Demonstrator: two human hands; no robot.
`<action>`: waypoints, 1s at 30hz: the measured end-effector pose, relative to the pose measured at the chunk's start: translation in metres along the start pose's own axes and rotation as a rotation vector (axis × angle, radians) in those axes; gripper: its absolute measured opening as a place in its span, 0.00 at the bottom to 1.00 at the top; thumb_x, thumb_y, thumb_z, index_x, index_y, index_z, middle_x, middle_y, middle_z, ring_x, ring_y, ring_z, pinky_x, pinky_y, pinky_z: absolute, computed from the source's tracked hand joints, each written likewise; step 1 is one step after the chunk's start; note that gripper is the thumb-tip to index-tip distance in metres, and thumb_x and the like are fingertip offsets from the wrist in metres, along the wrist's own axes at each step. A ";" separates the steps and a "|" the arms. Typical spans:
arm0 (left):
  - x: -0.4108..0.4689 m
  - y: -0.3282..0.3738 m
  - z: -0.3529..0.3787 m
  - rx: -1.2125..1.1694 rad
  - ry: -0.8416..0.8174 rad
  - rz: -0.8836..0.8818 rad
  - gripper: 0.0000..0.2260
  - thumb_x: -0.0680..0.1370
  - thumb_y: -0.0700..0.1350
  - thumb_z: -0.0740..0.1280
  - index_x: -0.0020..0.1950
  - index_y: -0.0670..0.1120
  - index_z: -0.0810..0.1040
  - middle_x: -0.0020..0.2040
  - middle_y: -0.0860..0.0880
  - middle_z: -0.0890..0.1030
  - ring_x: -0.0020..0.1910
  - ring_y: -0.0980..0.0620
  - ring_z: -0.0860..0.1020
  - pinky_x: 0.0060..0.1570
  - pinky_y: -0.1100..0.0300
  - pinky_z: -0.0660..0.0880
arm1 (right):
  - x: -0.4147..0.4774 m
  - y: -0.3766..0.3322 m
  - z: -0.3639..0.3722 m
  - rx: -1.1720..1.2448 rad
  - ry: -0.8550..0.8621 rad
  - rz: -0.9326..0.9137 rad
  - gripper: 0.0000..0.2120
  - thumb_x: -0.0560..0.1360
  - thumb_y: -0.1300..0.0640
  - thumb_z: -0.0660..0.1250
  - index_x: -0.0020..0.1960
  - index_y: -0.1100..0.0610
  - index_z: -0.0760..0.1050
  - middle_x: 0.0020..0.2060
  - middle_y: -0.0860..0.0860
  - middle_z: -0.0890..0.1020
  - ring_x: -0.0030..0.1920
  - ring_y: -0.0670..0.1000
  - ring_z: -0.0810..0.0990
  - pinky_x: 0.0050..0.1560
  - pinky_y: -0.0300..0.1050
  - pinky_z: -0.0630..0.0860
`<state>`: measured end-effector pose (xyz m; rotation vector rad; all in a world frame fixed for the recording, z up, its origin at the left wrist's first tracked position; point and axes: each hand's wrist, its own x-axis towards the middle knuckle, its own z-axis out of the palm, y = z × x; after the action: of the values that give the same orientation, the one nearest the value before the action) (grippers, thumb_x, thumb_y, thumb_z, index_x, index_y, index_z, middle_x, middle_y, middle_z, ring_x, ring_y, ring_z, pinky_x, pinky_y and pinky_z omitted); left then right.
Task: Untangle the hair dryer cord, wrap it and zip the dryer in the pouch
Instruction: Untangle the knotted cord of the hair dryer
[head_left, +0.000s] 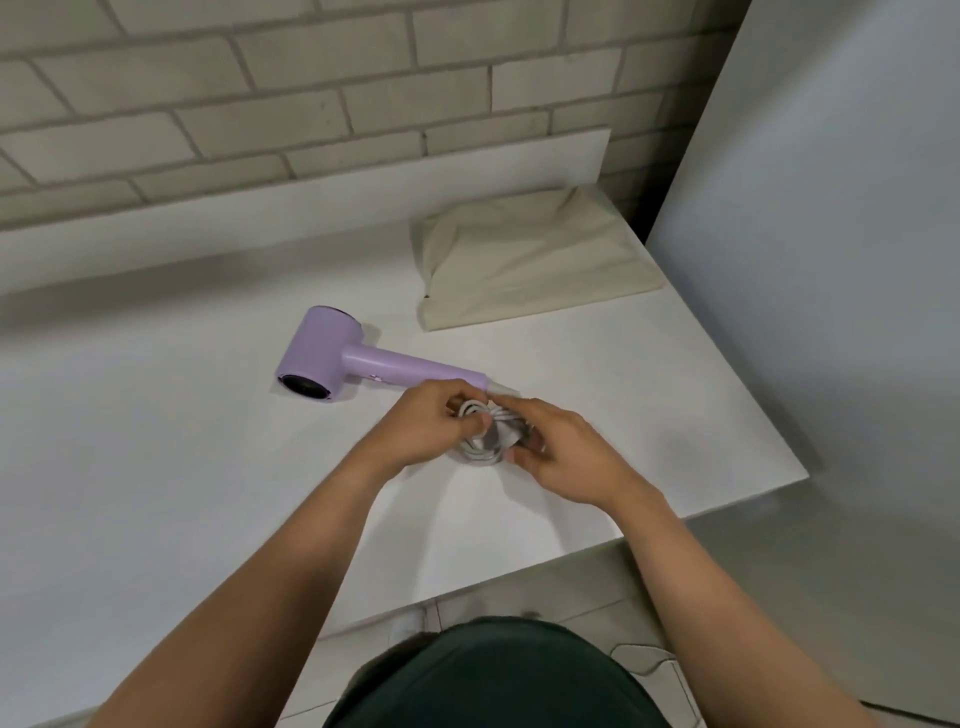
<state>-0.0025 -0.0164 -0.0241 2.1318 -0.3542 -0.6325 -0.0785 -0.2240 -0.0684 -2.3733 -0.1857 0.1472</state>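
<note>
A lilac hair dryer (332, 358) lies on its side on the white table (156, 467), handle pointing right toward my hands. Its grey-white cord (488, 439) is gathered in a small coil just off the handle's end. My left hand (431, 426) pinches the coil's left side with curled fingers. My right hand (566, 452) grips the coil's right side, thumb underneath, and hides part of it. A beige fabric pouch (530, 260) lies flat at the table's back right, apart from both hands.
A brick wall (260, 104) rises behind a low white ledge at the table's back. A tall white panel (831, 260) stands to the right. The table's front edge runs near my body, with tiled floor below.
</note>
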 end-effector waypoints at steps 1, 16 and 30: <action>0.001 -0.001 -0.002 -0.023 -0.009 -0.012 0.06 0.79 0.46 0.71 0.55 0.52 0.84 0.48 0.55 0.86 0.50 0.56 0.83 0.55 0.57 0.80 | 0.001 -0.001 0.001 0.030 0.007 0.010 0.31 0.76 0.54 0.72 0.76 0.41 0.67 0.63 0.40 0.79 0.49 0.40 0.77 0.57 0.48 0.78; 0.008 -0.001 -0.016 -0.010 -0.092 -0.052 0.08 0.81 0.44 0.66 0.51 0.48 0.85 0.45 0.48 0.87 0.44 0.50 0.86 0.52 0.50 0.84 | 0.004 -0.011 0.021 0.102 0.162 0.075 0.25 0.75 0.58 0.75 0.70 0.45 0.76 0.57 0.39 0.82 0.48 0.34 0.77 0.48 0.27 0.70; 0.000 -0.008 -0.003 -0.145 0.058 -0.058 0.08 0.80 0.42 0.65 0.49 0.47 0.85 0.45 0.48 0.86 0.46 0.50 0.86 0.46 0.47 0.85 | -0.001 -0.020 0.028 0.070 0.230 0.137 0.23 0.74 0.54 0.75 0.67 0.43 0.76 0.54 0.38 0.81 0.45 0.32 0.76 0.46 0.26 0.69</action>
<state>-0.0007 -0.0097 -0.0287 2.0225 -0.2093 -0.6094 -0.0855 -0.1910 -0.0743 -2.3113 0.0905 -0.0545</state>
